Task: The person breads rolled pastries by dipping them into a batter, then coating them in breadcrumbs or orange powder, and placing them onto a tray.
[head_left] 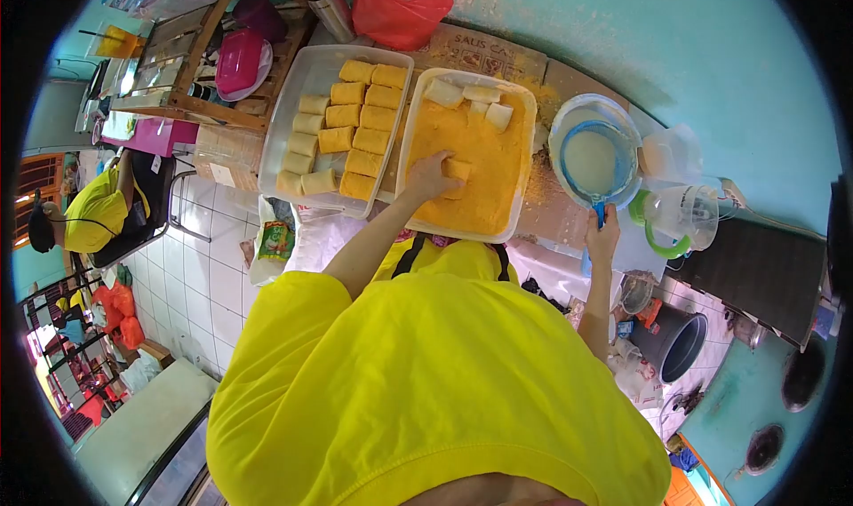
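Note:
My left hand (431,176) is in a rectangular tub (407,146) of orange breadcrumbs (484,206). Its fingers are closed around a crumb-coated roll (458,170). Several paler rolls (444,93) lie at the far end of that tub. My right hand (602,231) grips the handle of a blue-rimmed strainer (597,199), whose round head sits in a basin (558,133) of white batter (590,161). Whether the strainer has mesh is hidden by the batter. To the left, a clear tray (274,155) holds rows of coated rolls (362,162).
A red plastic bag (400,8) and a steel flask (329,8) stand behind the tubs. Right of the basin is a clear jug with a green handle (662,238). A wooden rack (191,71) stands left. Another person in yellow (93,208) sits farther left.

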A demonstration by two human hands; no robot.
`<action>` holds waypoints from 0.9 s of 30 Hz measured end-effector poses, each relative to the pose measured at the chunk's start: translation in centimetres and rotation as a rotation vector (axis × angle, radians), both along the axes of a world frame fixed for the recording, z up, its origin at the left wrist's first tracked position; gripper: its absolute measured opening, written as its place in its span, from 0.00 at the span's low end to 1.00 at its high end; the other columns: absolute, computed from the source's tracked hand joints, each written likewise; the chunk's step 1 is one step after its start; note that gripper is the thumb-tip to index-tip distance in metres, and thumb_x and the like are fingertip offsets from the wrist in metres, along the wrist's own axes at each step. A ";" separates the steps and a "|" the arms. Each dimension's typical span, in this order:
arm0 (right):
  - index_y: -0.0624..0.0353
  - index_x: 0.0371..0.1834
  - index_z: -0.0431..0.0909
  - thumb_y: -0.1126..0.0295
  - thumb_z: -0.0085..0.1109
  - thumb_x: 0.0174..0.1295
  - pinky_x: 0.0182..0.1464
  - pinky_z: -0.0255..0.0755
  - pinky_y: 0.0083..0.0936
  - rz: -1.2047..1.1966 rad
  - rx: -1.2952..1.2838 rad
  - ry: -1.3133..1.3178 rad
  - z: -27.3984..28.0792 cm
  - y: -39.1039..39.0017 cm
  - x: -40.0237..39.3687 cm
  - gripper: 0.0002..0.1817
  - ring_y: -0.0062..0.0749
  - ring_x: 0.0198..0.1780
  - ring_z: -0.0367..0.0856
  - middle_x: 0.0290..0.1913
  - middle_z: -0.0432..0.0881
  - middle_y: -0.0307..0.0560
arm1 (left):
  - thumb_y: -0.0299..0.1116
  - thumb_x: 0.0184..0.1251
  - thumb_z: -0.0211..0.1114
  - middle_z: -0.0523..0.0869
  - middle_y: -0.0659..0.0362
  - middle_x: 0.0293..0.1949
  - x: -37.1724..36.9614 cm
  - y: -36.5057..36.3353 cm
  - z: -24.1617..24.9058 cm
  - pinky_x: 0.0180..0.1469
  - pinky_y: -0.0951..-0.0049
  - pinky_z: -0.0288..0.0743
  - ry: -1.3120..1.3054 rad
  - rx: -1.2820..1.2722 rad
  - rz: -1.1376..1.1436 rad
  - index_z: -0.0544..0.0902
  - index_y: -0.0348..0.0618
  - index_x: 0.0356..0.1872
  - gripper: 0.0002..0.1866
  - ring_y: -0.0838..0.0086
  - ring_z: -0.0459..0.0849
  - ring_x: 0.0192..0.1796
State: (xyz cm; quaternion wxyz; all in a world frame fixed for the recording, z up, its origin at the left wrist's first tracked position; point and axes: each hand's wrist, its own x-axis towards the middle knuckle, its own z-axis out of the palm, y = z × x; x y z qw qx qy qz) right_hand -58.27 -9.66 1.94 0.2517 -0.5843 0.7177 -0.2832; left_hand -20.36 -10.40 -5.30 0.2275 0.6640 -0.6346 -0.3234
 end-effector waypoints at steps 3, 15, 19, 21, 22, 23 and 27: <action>0.64 0.39 0.69 0.70 0.57 0.57 0.38 0.70 0.36 -0.028 0.010 0.048 -0.2 -0.1 0.0 0.11 0.51 0.32 0.76 0.29 0.76 0.57 | 0.47 0.43 0.75 0.84 0.51 0.44 0.3 -0.6 1.0 0.51 0.66 0.72 0.093 0.193 -0.137 0.80 0.42 0.49 0.31 0.61 0.80 0.48; 0.63 0.60 0.62 0.70 0.60 0.53 0.52 0.65 0.45 -0.159 -0.343 0.532 5.1 -0.1 5.4 0.30 0.52 0.51 0.71 0.55 0.70 0.57 | 0.26 0.49 0.69 0.84 0.55 0.40 0.7 2.5 5.2 0.41 0.72 0.76 0.397 0.205 -0.108 0.79 0.47 0.51 0.23 0.73 0.83 0.39; 0.62 0.61 0.61 0.76 0.59 0.52 0.51 0.66 0.43 -0.102 -0.365 0.369 5.8 -2.3 9.5 0.31 0.50 0.50 0.70 0.54 0.69 0.58 | 0.29 0.57 0.67 0.82 0.58 0.41 4.4 1.8 7.0 0.42 0.73 0.79 0.977 0.343 0.256 0.74 0.43 0.58 0.25 0.76 0.82 0.41; 0.61 0.62 0.61 0.78 0.58 0.52 0.50 0.66 0.41 -0.039 -0.414 0.280 6.6 -3.2 11.8 0.31 0.49 0.49 0.70 0.52 0.69 0.58 | 0.30 0.61 0.66 0.82 0.60 0.42 7.1 1.0 7.6 0.44 0.74 0.80 1.500 0.356 0.463 0.68 0.41 0.63 0.28 0.76 0.83 0.41; 0.61 0.62 0.61 0.78 0.58 0.52 0.49 0.66 0.40 -0.007 -0.402 0.270 6.9 -3.7 12.7 0.31 0.48 0.47 0.70 0.51 0.68 0.57 | 0.29 0.62 0.65 0.81 0.59 0.42 8.9 0.2 10.3 0.44 0.74 0.81 1.577 0.289 0.576 0.64 0.41 0.65 0.31 0.75 0.83 0.41; 0.61 0.62 0.61 0.79 0.57 0.52 0.48 0.66 0.39 0.023 -0.386 0.262 7.1 -4.1 13.4 0.31 0.47 0.46 0.70 0.50 0.68 0.57 | 0.29 0.64 0.63 0.81 0.59 0.43 10.9 -0.7 12.8 0.45 0.74 0.81 1.653 0.223 0.691 0.59 0.41 0.68 0.33 0.75 0.83 0.42; 0.60 0.63 0.60 0.77 0.57 0.54 0.47 0.66 0.38 0.098 -0.334 0.201 7.0 -5.0 15.8 0.31 0.44 0.42 0.69 0.50 0.67 0.55 | 0.28 0.61 0.64 0.80 0.60 0.43 21.0 -7.7 2.8 0.33 0.75 0.79 1.498 -0.083 0.924 0.68 0.39 0.55 0.22 0.74 0.82 0.37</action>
